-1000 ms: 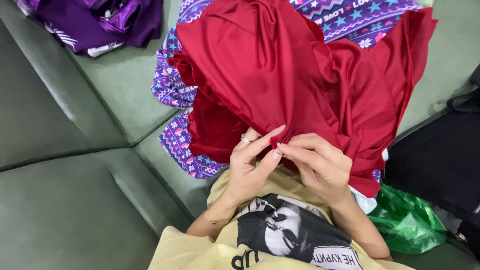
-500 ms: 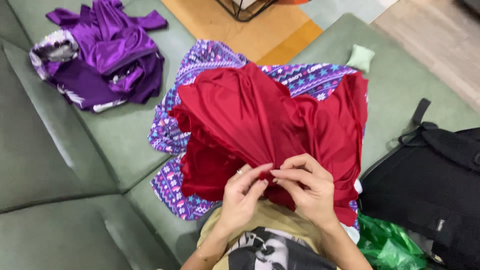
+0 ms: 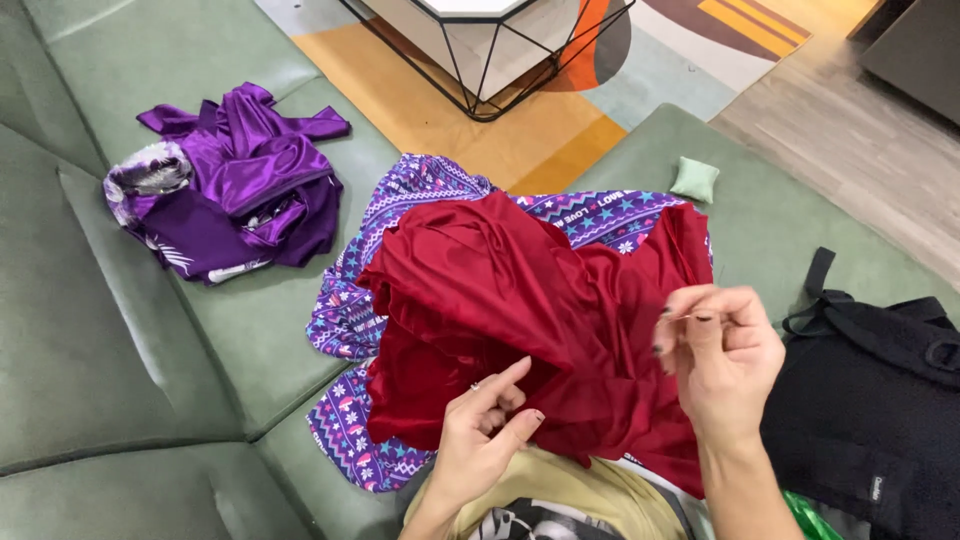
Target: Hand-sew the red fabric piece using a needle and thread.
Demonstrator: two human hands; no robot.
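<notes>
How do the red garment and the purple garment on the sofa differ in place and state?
The red garment lies spread over a patterned cloth, with the left hand on it; the purple garment lies bunched, untouched, directly on the green sofa. The right hand is raised above the red one. Both look shiny.

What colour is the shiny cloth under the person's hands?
Deep red, seen in the head view: shiny red cloth.

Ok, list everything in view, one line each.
red cloth: 1, dark red, on the lap
patterned blanket: 1, purple, under the red cloth
purple garment: 1, crumpled on the sofa
sofa: 1, green
small cushion: 1, pale green, on the sofa
black bag: 1, at right
wire table: 1, black frame, on the rug
rug: 1, orange and multicoloured
left hand: pinching the red cloth
right hand: raised, fingers pinched
</notes>
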